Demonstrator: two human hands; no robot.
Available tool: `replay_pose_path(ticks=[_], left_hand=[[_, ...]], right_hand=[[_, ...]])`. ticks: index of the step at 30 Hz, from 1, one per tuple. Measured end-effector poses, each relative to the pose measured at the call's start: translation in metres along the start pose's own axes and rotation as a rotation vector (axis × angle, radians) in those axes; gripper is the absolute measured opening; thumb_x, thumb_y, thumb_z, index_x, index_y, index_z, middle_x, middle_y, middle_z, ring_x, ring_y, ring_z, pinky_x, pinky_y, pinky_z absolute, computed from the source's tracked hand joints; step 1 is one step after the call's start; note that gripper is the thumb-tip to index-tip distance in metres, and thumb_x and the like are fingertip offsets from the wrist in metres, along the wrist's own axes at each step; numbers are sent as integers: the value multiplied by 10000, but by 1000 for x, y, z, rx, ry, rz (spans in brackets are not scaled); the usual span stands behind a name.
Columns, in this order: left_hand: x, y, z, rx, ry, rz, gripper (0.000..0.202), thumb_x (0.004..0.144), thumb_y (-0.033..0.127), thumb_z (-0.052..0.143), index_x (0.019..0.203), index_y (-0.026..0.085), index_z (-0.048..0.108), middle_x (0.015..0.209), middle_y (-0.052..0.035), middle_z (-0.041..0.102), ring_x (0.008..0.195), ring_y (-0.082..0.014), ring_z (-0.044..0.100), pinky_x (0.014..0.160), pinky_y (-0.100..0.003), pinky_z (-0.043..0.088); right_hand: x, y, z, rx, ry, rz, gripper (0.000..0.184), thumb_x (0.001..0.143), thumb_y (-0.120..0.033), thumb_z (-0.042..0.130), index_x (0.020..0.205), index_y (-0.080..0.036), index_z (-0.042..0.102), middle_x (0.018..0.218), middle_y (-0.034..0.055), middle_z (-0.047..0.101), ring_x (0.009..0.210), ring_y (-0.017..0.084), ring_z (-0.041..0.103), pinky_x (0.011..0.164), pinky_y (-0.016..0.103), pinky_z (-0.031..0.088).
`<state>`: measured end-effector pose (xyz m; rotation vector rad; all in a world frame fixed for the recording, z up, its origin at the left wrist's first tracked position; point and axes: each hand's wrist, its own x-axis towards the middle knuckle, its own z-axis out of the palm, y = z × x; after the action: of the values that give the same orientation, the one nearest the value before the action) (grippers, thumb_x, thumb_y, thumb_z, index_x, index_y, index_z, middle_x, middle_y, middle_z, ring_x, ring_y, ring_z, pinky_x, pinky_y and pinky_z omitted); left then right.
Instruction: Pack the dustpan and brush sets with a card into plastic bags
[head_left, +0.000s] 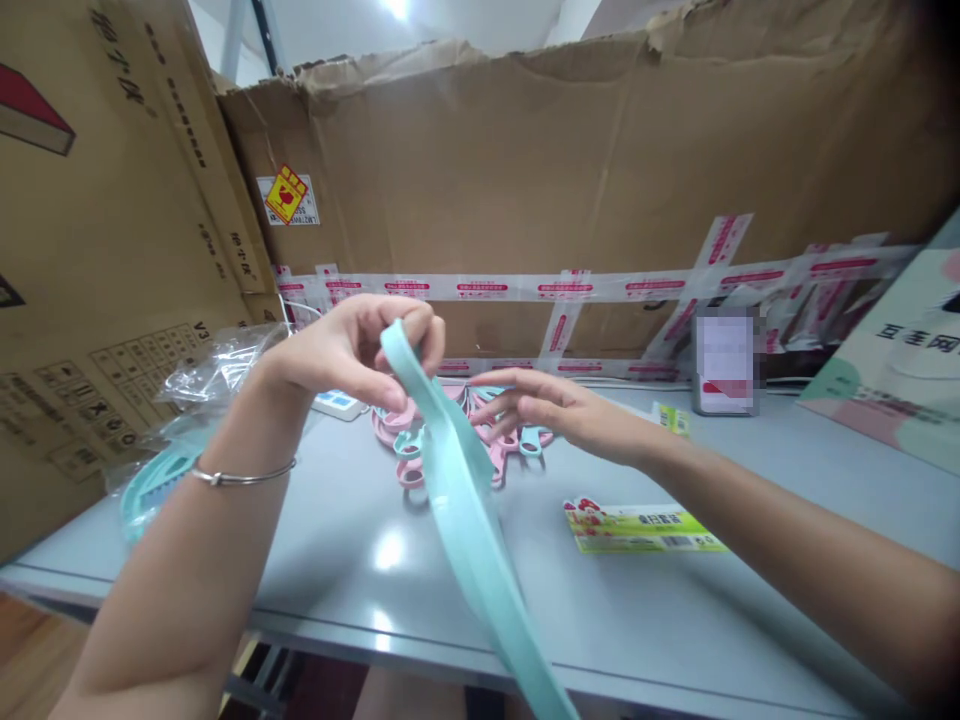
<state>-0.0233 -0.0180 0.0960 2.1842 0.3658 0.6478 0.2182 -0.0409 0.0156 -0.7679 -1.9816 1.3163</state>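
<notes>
My left hand (pixel 375 345) is closed on one end of a long, light teal plastic piece (pixel 465 510), its thumb and fingers pinching it. The piece runs edge-on down past the table's front edge, so its exact kind does not show. Fingers stretched and slightly spread, my right hand (pixel 547 408) hovers near a pile of pink and teal plastic pieces with ring-shaped ends (pixel 510 450) and appears to hold nothing. Part of that pile is hidden behind the teal piece and my hands.
On the grey table (pixel 337 560) lies a green and yellow printed card (pixel 645 530), beneath my right forearm. Clear plastic bags (pixel 217 375) and a teal item (pixel 161 480) are at the left. A phone (pixel 726 360) stands at the back right. Tall cardboard (pixel 480 180) walls the rear.
</notes>
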Motion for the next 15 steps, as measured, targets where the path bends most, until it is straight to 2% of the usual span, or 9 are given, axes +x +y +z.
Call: replay_pose_path(ticks=[2,4,6,9,12,15], left_hand=[[7,-4,7,26,-10,12,546,539,533,784,506,213,343,555,-4,505,391,-100,456,313,-261,413],[11,-9,12,70,21,28,580,455,607,788,492,220,358,528,-9,516,402,-127,488,309,-280,432],[14,-13,15,84,45,29,604,363,642,798,488,225,379,520,-22,532,432,-157,523,326,-307,457],[17,-19,19,30,103,34,627,295,644,812,527,223,409,569,-55,558,514,-203,578,366,-333,482],[21,-27,22,-38,207,55,650,327,695,774,662,204,511,710,-98,610,614,-232,619,414,-337,500],[23,-39,25,-124,337,67,705,523,762,642,927,188,578,968,-124,633,729,-224,642,520,-339,539]], right_hand=[[-4,7,6,105,-59,28,553,790,-471,625,1258,-216,477,974,53,632,762,143,617,709,306,503],[-8,16,11,147,-58,41,570,722,-423,710,1211,-218,502,922,21,604,763,124,582,683,265,483],[-13,23,14,180,-86,81,495,681,-404,746,1097,-213,559,913,10,592,811,128,567,689,245,470],[-20,29,18,279,-144,166,372,700,-416,730,980,-212,593,907,5,608,795,131,584,684,241,474],[-27,28,21,367,-6,213,361,689,-452,723,921,-217,577,825,-5,613,684,130,588,598,235,471],[-31,24,18,326,249,219,379,631,-463,743,807,-212,522,702,-22,568,576,128,546,504,227,430]])
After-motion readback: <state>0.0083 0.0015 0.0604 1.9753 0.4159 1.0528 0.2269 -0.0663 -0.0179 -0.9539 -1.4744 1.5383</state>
